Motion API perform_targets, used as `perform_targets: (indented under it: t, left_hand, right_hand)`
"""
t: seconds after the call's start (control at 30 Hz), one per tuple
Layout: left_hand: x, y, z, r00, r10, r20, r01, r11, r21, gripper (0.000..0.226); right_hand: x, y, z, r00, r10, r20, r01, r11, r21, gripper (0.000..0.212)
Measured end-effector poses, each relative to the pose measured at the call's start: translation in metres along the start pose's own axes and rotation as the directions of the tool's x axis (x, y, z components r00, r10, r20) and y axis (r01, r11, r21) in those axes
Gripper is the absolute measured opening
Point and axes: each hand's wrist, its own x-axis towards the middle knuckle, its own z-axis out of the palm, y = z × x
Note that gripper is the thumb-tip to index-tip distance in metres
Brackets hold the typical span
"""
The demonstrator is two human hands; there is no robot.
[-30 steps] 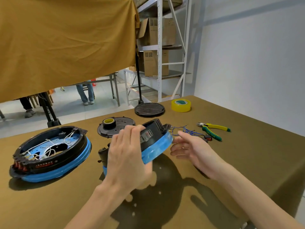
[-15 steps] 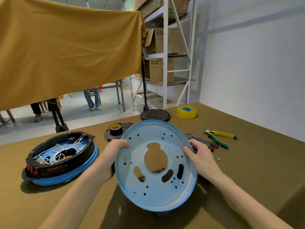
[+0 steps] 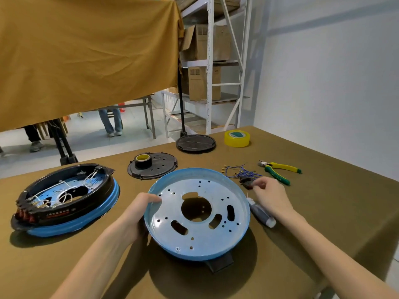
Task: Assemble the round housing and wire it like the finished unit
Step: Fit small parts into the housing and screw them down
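Clearly little is done yet: at far left the finished unit sits with its black ring seated on a blue base and white wires routed inside, while the blue round housing plate at centre holds nothing, no ring and no wires. The left hand curls its fingers over the plate's left rim, tilting it up off the table. To its right the right hand pinches a small dark connector beside the blue wire bundle, with a grey tube just under the wrist. Farther right lie the yellow-green cutters. Seemingly 1 ring and all wiring remain. Open cloth lies near the front; the right table edge is close.
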Motion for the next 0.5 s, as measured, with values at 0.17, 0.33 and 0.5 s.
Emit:
perform_targets:
  t: [0.17, 0.33, 0.5]
  left_hand:
    - [0.005, -0.003, 0.011, 0.999, 0.019, -0.042, -0.02, 0.999, -0.03, 0.024]
    - [0.007, -0.002, 0.011, 1.0, 0.004, -0.023, -0.005, 0.999, -0.046, 0.017]
    - [0.006, -0.003, 0.009, 1.0, -0.009, -0.011, 0.008, 0.999, -0.032, 0.021]
  right_hand:
    - [0.005, 0.031, -0.005, 0.999, 0.037, -0.005, -0.037, 0.961, -0.274, 0.025]
    - [0.014, 0.036, -0.01, 1.0, 0.024, -0.003, -0.023, 0.942, -0.336, 0.027]
    - [0.019, 0.035, -0.008, 1.0, 0.026, -0.014, -0.029, 0.922, -0.386, 0.016]
